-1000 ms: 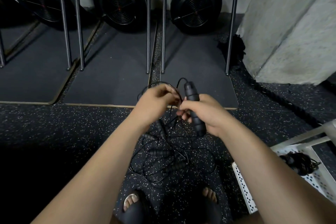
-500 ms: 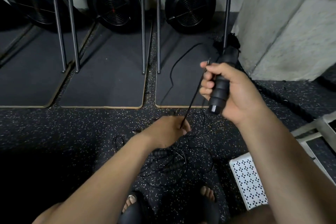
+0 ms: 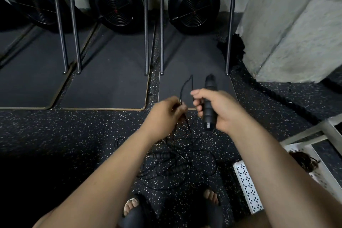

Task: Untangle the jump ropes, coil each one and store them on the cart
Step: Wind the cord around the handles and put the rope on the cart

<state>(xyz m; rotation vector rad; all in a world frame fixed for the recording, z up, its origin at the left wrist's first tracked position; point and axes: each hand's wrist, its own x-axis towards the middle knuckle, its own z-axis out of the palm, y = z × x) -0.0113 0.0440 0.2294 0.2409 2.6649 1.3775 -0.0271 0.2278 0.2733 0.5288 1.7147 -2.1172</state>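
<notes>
Your right hand [image 3: 222, 109] grips a black rope handle [image 3: 209, 114], held upright above the tangled jump ropes [image 3: 172, 164] on the speckled floor [image 3: 74, 135]. Your left hand [image 3: 164, 116] pinches the thin cord [image 3: 182, 88], also above that tangle, slightly left. The white cart [image 3: 246, 183] stands near, right of the tangle.

We see a matt, ribbed foam-like handle [image 3: 209, 104], speckled rubber floor [image 3: 74, 135], and beside it perforated white metal cart [image 3: 248, 189].
</notes>
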